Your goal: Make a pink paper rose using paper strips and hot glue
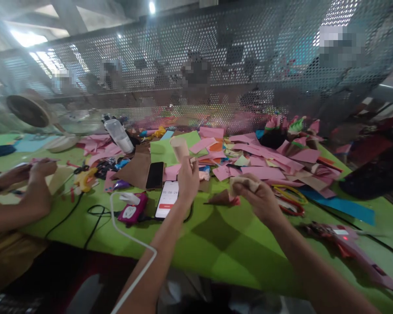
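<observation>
My left hand is raised above the middle of the table, its fingers closed on a pale beige paper piece that stands up and looks curved. To the right, my right hand pinches a folded tan piece; whether it is paper or cloth is unclear. Just under that hand lies a brown paper piece with a pink tip. Below my left wrist, a lit phone shows a timer, and a dark phone lies beside it.
Pink paper sheets are heaped along the mesh partition. A pink glue gun lies at right, near scissors. Left are a yellow glue gun, a bottle, a fan and a co-worker's arm. A white cable crosses in front.
</observation>
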`<state>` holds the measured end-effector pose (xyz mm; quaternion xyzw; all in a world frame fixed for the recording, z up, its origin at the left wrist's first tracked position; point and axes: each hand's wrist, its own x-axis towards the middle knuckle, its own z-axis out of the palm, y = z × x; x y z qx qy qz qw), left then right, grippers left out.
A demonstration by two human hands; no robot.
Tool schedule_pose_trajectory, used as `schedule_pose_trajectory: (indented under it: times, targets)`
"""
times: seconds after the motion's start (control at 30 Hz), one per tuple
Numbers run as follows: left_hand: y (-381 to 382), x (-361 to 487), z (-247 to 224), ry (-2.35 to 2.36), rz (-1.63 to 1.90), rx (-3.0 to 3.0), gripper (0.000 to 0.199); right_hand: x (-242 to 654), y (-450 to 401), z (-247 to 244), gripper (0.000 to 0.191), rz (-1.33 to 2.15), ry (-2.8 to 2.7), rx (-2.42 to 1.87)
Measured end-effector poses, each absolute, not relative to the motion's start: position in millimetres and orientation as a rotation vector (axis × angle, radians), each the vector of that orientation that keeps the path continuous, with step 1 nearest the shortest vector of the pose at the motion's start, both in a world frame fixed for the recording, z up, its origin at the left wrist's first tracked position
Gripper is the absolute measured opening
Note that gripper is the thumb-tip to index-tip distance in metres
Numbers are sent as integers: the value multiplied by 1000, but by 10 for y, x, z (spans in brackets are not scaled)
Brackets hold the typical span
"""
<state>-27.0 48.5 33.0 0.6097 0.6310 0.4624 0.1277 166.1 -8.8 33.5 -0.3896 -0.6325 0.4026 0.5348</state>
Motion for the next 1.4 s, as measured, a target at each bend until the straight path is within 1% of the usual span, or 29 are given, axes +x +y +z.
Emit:
schedule_pose_trajectory:
  times: [0.03, 0.07, 0.13, 0.17, 0.2, 0.27, 0.33, 0.37, 0.4, 0.5, 0.57, 0.67, 0.8, 0.9, 1.0, 1.1, 1.27, 1.4]
  targets:
    - [564, -299, 377, 1885, 1293, 1826, 21, 1681, -44, 321, 29, 960, -1436, -956]
    - [635, -315, 420, 1941, 1220, 1868, 31, 1699, 1, 304, 30, 955, -1383, -986]
    - [727, -311, 487, 2070, 942, 1938, 54, 1724, 79, 269, 31, 953, -1296, -1038]
    - [736, -295, 509, 2109, 815, 1994, 63, 1734, 108, 252, 31, 961, -1249, -1056]
    - [718, -272, 522, 2139, 751, 2059, 68, 1742, 130, 237, 30, 971, -1201, -1069]
    - [604, -222, 526, 2151, 734, 2203, 65, 1757, 156, 210, 26, 986, -1121, -1077]
    - [429, -180, 501, 1995, 730, 2348, 50, 1776, 169, 183, 21, 985, -1090, -1070]
    - [339, -166, 478, 1876, 653, 2378, 45, 1785, 173, 170, 19, 979, -1092, -1064]
    - [259, -156, 448, 1762, 530, 2385, 43, 1794, 176, 156, 16, 974, -1104, -1060]
    - [125, -139, 323, 1623, 206, 2408, 54, 1807, 183, 127, 12, 934, -1178, -1086]
    - [123, -129, 233, 1610, 129, 2423, 51, 1800, 184, 127, 12, 891, -1244, -1110]
    - [173, -137, 132, 1573, 166, 2419, 41, 1778, 176, 147, 14, 845, -1294, -1122]
    - [216, -233, 73, 1536, 479, 2295, 34, 1758, 146, 180, 21, 782, -1242, -1112]
    - [232, -333, 58, 1459, 744, 2209, 33, 1750, 94, 215, 18, 671, -1283, -1091]
    - [244, -383, 50, 1338, 905, 2140, 32, 1736, 24, 257, 12, 506, -1387, -1098]
    - [225, -361, 52, 1238, 974, 2051, 29, 1715, -44, 275, 2, 328, -1503, -1106]
    - [132, -269, 74, 1038, 946, 1830, 30, 1675, -115, 266, 20, 55, -1703, -1090]
    - [113, -252, 53, 989, 911, 1696, 39, 1652, -154, 300, 22, -123, -1889, -1073]
